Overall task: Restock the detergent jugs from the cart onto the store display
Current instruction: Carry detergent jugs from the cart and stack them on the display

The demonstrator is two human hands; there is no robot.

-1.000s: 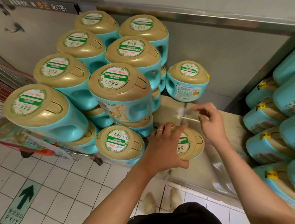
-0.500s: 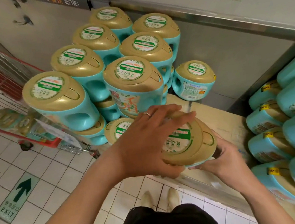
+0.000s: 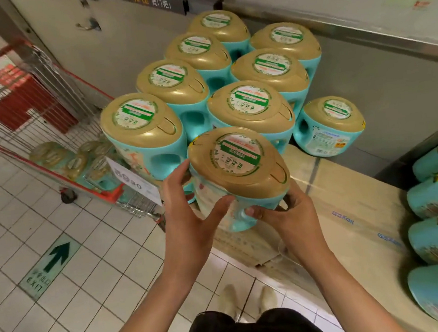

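While jug (image 3: pixel 239 164) hangs tilted just before stack (image 3: pixel 205 87), both hands have it: left hand (image 3: pixel 190 216) on near side, fingers (image 3: pixel 177 176) curled round body; right hand (image 3: pixel 288 218) under base, clasping too. Jug over front edge of cardboard surface (image 3: pixel 348 207); cart (image 3: pixel 53 74) at left, more jugs inside.

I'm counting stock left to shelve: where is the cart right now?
Head view, left side: the red wire cart stands on the tiled floor beside the stacked jugs, with loose jugs in its basket.

Dim warm light, wide-angle warp, edges blurry.
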